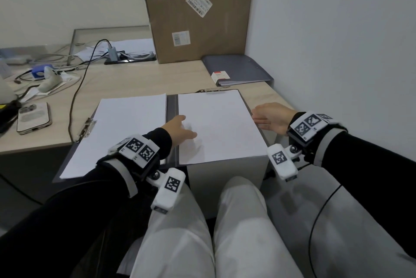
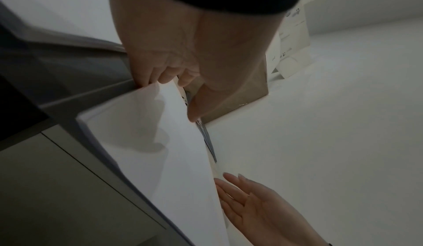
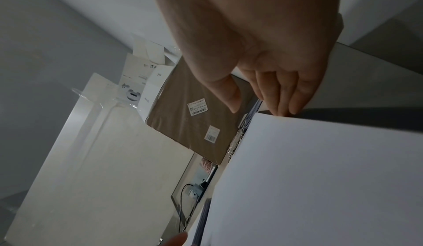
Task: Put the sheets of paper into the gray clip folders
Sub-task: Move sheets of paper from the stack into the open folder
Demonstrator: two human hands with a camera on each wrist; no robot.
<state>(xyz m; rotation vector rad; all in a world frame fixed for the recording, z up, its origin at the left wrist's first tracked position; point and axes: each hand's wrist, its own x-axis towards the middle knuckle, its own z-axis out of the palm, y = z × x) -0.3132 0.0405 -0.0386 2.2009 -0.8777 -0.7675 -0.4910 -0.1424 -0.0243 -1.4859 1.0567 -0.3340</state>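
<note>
An open gray clip folder (image 1: 172, 120) lies across the desk's front edge, with a metal clip (image 1: 87, 129) on its left half. One white paper stack (image 1: 121, 129) lies on the left half. A second stack (image 1: 220, 124) covers the right half. My left hand (image 1: 180, 126) stands at this stack's left edge, thumb on top; in the left wrist view its fingers (image 2: 160, 72) meet the paper (image 2: 160, 159) edge, tips hidden. My right hand (image 1: 270, 118) is flat against the stack's right edge, its straight fingers (image 3: 283, 101) touching the paper (image 3: 320, 177).
A closed gray folder (image 1: 238, 68) lies at the back right by the wall. A tall cardboard box (image 1: 198, 12) stands behind it. A phone (image 1: 33, 117), cables (image 1: 78, 88) and small devices crowd the desk's left side. A white cabinet (image 1: 227, 172) sits under the folder's right half.
</note>
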